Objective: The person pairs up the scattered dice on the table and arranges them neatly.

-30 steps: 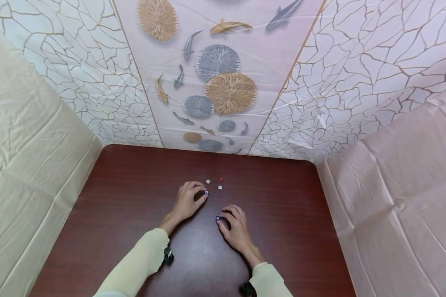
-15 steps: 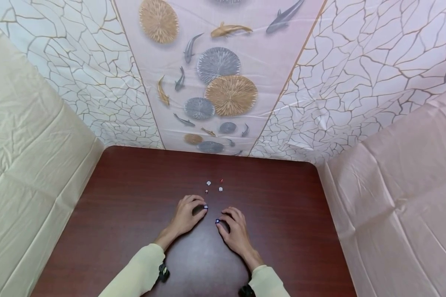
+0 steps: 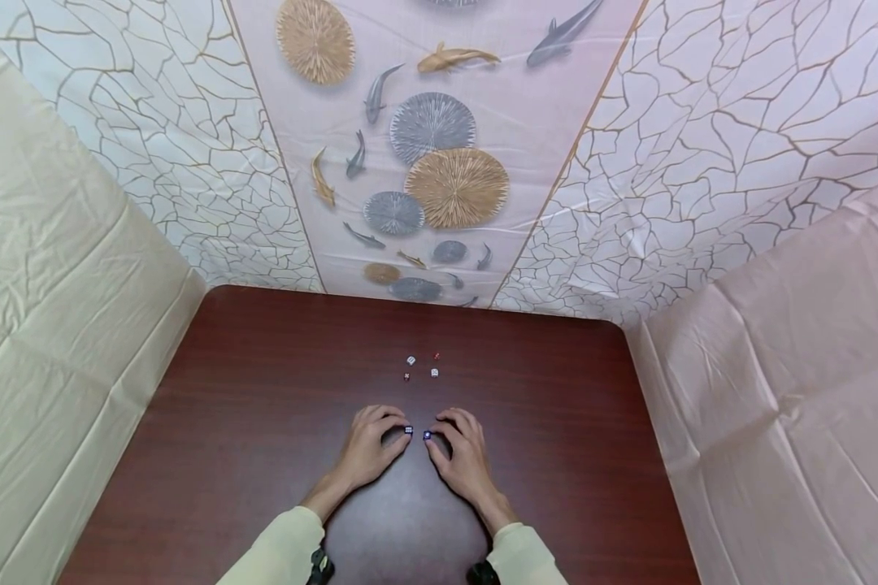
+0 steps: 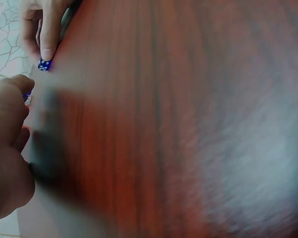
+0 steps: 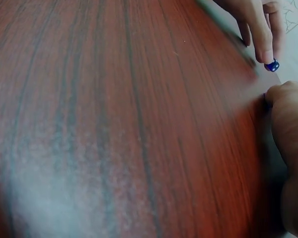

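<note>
In the head view my left hand (image 3: 368, 449) pinches a blue die (image 3: 408, 430) between thumb and fingertips. Close on its right, my right hand (image 3: 465, 457) pinches a second blue die (image 3: 428, 435); a narrow gap separates the two dice. White pips show on the right hand's blue die (image 4: 44, 64) in the left wrist view. The right wrist view shows the left hand's blue die (image 5: 272, 65) under its fingertips. Farther back lie two white dice, one at the left (image 3: 411, 360) and one at the right (image 3: 435, 373), a red die (image 3: 436, 356) and a dark red die (image 3: 406, 376).
The dark reddish-brown wooden table (image 3: 278, 349) spreads around both hands. A patterned cloth (image 3: 439, 268) hangs behind its far edge, with a cream cloth (image 3: 80, 325) at the left and a pinkish cloth (image 3: 768, 390) at the right.
My left hand has drawn its blue die back from the loose dice toward my body, alongside the right hand's die. The dark red die has come into view. My right hand has hardly moved.
</note>
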`<control>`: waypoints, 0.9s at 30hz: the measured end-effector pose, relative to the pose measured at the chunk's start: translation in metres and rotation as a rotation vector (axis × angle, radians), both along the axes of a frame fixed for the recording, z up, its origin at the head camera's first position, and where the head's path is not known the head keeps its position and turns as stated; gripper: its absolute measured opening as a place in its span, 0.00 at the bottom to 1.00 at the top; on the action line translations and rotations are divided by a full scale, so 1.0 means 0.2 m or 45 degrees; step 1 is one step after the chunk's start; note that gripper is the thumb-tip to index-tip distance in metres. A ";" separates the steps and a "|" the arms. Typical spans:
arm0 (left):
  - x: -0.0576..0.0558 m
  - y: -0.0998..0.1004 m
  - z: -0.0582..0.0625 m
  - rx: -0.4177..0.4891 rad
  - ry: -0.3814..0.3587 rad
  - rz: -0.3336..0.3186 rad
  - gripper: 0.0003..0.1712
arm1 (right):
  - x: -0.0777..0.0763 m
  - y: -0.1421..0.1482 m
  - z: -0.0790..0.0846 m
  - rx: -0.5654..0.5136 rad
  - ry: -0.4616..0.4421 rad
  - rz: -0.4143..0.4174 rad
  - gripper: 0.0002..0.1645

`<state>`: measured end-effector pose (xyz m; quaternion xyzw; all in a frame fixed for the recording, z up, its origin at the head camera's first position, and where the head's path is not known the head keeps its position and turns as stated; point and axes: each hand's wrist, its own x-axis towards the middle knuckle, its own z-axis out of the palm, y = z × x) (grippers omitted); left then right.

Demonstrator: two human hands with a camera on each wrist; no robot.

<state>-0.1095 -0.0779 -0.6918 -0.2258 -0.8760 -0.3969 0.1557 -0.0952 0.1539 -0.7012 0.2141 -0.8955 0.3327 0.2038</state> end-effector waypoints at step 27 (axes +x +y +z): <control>0.05 0.11 -0.05 0.026 -0.003 0.072 0.12 | 0.01 0.00 0.01 0.038 -0.043 -0.008 0.11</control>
